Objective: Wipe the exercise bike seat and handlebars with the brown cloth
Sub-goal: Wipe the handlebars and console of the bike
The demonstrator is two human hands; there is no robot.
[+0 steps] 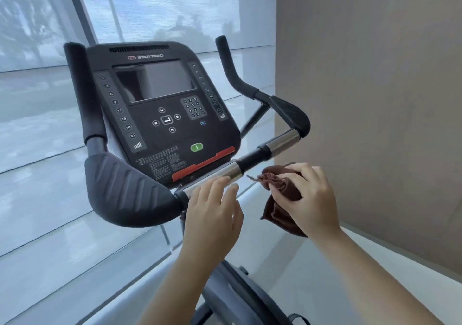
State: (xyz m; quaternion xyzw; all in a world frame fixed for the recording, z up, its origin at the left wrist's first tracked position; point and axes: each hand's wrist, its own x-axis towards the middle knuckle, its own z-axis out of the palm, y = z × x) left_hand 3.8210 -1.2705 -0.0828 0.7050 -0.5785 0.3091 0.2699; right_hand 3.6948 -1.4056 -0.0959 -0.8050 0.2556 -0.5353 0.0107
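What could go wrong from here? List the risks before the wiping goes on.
1. The brown cloth is bunched in the right hand, its tail hanging loose; it may slip or wipe poorly.
2. The left hand rests near the console; a stray stroke might press the green button.

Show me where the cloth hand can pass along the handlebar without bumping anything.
Free: the chrome and black crossbar stretch between the right hand, which holds the brown cloth, and the right elbow pad. Also open: the right upright grip. Crowded: the bar under the console, where the left hand rests beside the left elbow pad.
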